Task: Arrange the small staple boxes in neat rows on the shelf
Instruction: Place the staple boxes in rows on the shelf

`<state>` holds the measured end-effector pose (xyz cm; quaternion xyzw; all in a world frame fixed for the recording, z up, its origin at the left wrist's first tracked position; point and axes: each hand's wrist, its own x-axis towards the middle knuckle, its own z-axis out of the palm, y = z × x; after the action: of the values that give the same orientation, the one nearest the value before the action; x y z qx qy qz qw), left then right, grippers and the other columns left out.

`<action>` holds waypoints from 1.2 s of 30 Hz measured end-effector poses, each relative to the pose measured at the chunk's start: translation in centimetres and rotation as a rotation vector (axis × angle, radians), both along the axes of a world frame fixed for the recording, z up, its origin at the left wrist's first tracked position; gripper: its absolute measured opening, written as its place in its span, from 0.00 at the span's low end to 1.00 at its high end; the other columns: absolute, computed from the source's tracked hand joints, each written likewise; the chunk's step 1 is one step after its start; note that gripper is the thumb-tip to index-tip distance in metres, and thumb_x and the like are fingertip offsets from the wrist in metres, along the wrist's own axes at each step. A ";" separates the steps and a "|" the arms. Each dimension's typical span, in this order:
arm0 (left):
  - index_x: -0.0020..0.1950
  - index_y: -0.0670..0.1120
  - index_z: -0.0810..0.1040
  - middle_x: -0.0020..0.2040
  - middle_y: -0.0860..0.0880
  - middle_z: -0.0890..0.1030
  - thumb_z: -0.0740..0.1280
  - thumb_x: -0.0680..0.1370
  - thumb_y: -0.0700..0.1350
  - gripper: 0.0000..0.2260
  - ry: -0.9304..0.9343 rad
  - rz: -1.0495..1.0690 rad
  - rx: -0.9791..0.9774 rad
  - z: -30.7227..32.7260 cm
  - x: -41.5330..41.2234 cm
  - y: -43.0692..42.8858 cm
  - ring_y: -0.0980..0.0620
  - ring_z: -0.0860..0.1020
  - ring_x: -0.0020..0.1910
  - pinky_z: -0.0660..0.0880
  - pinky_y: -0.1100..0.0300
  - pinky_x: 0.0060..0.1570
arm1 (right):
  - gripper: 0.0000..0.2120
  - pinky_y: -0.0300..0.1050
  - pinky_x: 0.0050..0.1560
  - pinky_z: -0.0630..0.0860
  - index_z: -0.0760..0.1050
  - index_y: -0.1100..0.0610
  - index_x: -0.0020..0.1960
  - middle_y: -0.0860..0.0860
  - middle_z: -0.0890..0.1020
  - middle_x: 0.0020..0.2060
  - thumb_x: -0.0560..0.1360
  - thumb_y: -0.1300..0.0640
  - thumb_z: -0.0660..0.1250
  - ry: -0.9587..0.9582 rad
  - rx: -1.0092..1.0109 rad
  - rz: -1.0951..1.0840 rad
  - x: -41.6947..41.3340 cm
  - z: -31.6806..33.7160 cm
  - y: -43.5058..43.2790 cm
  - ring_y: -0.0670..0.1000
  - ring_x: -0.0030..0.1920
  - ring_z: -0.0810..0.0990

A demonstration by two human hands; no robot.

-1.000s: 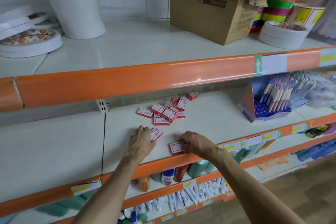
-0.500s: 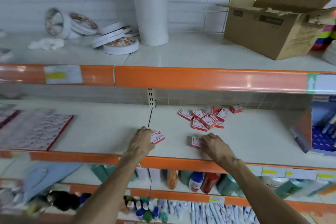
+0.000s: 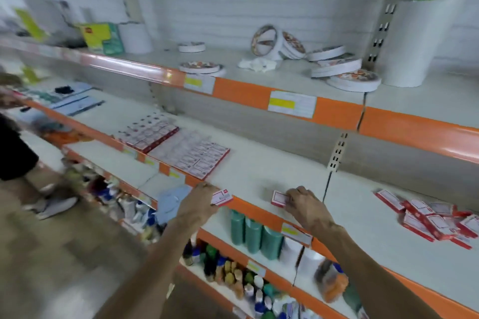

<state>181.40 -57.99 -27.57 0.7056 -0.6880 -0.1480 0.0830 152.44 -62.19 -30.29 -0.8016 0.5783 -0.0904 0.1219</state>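
A left staple box (image 3: 222, 197) is held by the left hand (image 3: 199, 202). The fingers are curled round its left end, so the box is gripped. This small red box is seen with its white label facing up. Its long side runs from left to right, and the right end is tipped up a little. It is held just over the orange front edge of the middle shelf (image 3: 261, 166).

A right staple box (image 3: 279, 198) is lain flat on the same shelf, near the front edge. Its label is also turned up, and its long side runs along the edge. Its right end is pinched by the bent fingertips of the right hand (image 3: 307, 206). The 2 boxes are kept apart, with bare shelf between them.

Far to the right, a messy pile of staple boxes (image 3: 431, 220) is seen. These are pointed many ways, and some are lain on top of others. To the left, 2 flat blocks of boxes in neat rows (image 3: 193, 158) are found.

Green bottles (image 3: 255, 234) are stood on the shelf below. Tape rolls (image 3: 353, 80) and a big white paper roll (image 3: 414, 39) are kept on the top shelf. Another person's shoe (image 3: 55, 206) is seen on the floor at the left.
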 end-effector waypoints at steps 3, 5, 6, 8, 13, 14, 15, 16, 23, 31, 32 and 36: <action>0.71 0.47 0.70 0.67 0.46 0.71 0.69 0.76 0.44 0.23 -0.016 0.070 0.015 0.2 5.7 0.5 0.47 0.69 0.67 0.70 0.52 0.65 | 0.14 0.50 0.55 0.75 0.71 0.51 0.63 0.50 0.73 0.56 0.79 0.49 0.62 -0.006 0.011 0.013 5.3 0.1 -0.7 0.54 0.61 0.71; 0.69 0.47 0.72 0.64 0.46 0.72 0.69 0.76 0.44 0.22 -0.017 0.102 0.000 0.5 9.7 0.4 0.47 0.70 0.65 0.72 0.51 0.62 | 0.15 0.49 0.56 0.74 0.71 0.49 0.64 0.49 0.72 0.57 0.78 0.49 0.63 -0.026 0.026 0.001 9.3 0.2 -1.3 0.52 0.61 0.71; 0.69 0.47 0.73 0.62 0.46 0.73 0.69 0.76 0.44 0.21 -0.005 0.114 -0.019 0.6 11.7 0.2 0.47 0.72 0.63 0.73 0.52 0.61 | 0.15 0.48 0.57 0.74 0.71 0.48 0.65 0.49 0.72 0.58 0.78 0.49 0.63 -0.025 0.030 -0.005 11.2 0.5 -1.6 0.52 0.62 0.71; 0.68 0.47 0.74 0.62 0.46 0.73 0.69 0.75 0.44 0.21 0.010 0.112 -0.045 0.6 15.3 -0.1 0.47 0.73 0.62 0.73 0.53 0.60 | 0.16 0.48 0.58 0.74 0.71 0.48 0.65 0.49 0.72 0.59 0.79 0.49 0.63 -0.011 0.016 -0.016 14.7 0.7 -2.2 0.51 0.62 0.71; 0.70 0.45 0.71 0.63 0.45 0.72 0.68 0.77 0.44 0.21 0.013 0.103 -0.017 -0.7 22.1 -1.1 0.46 0.71 0.64 0.71 0.54 0.62 | 0.16 0.50 0.60 0.73 0.71 0.52 0.65 0.52 0.72 0.59 0.80 0.49 0.62 -0.001 0.048 -0.044 21.5 0.2 -2.8 0.53 0.62 0.72; 0.71 0.45 0.70 0.63 0.46 0.72 0.67 0.78 0.43 0.21 0.015 0.090 -0.011 -1.1 22.9 -1.5 0.46 0.71 0.64 0.70 0.54 0.62 | 0.16 0.50 0.61 0.73 0.71 0.52 0.65 0.52 0.72 0.60 0.80 0.49 0.61 0.016 0.055 -0.052 22.4 0.2 -2.9 0.53 0.63 0.71; 0.71 0.45 0.70 0.64 0.46 0.71 0.66 0.79 0.43 0.21 0.022 0.074 -0.010 -1.2 23.5 -1.9 0.47 0.70 0.65 0.70 0.54 0.63 | 0.16 0.50 0.61 0.73 0.71 0.53 0.65 0.52 0.72 0.60 0.80 0.50 0.61 0.024 0.052 -0.063 23.1 0.3 -3.3 0.53 0.63 0.71; 0.72 0.46 0.69 0.64 0.46 0.71 0.65 0.79 0.42 0.20 0.036 0.062 -0.017 -1.3 24.0 -2.5 0.47 0.70 0.65 0.70 0.54 0.63 | 0.16 0.50 0.61 0.73 0.71 0.53 0.65 0.52 0.72 0.60 0.80 0.50 0.61 0.025 0.049 -0.074 23.6 0.3 -3.8 0.53 0.63 0.71; 0.73 0.45 0.67 0.69 0.46 0.67 0.64 0.80 0.41 0.21 0.062 -0.042 -0.047 -1.8 25.3 -9.2 0.48 0.66 0.69 0.68 0.55 0.66 | 0.15 0.51 0.60 0.74 0.71 0.54 0.65 0.52 0.73 0.59 0.80 0.51 0.62 0.030 0.022 -0.131 26.1 0.7 -8.0 0.53 0.62 0.72; 0.74 0.46 0.67 0.69 0.47 0.68 0.65 0.80 0.41 0.22 0.004 -0.236 -0.073 -0.4 23.2 -19.2 0.48 0.68 0.68 0.68 0.53 0.68 | 0.15 0.52 0.58 0.74 0.70 0.55 0.65 0.52 0.73 0.60 0.80 0.52 0.62 -0.005 -0.021 -0.205 26.9 1.0 -14.9 0.54 0.62 0.71; 0.74 0.46 0.67 0.69 0.47 0.68 0.65 0.80 0.41 0.22 0.006 -0.254 -0.079 -0.2 23.1 -20.2 0.49 0.68 0.68 0.68 0.54 0.68 | 0.15 0.51 0.58 0.74 0.71 0.55 0.65 0.52 0.73 0.59 0.80 0.52 0.63 -0.011 -0.028 -0.214 27.0 1.0 -15.6 0.54 0.61 0.71; 0.74 0.46 0.67 0.69 0.47 0.68 0.66 0.79 0.42 0.23 0.036 -0.310 -0.088 -0.3 22.8 -23.3 0.49 0.67 0.69 0.64 0.52 0.72 | 0.14 0.51 0.55 0.74 0.71 0.54 0.63 0.52 0.73 0.58 0.80 0.52 0.63 -0.002 -0.034 -0.270 27.5 1.2 -17.8 0.54 0.61 0.71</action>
<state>204.17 -81.32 -27.85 0.5838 -0.7929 -0.1416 0.1021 179.97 -79.96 -29.09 -0.7183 0.6792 -0.1165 0.0954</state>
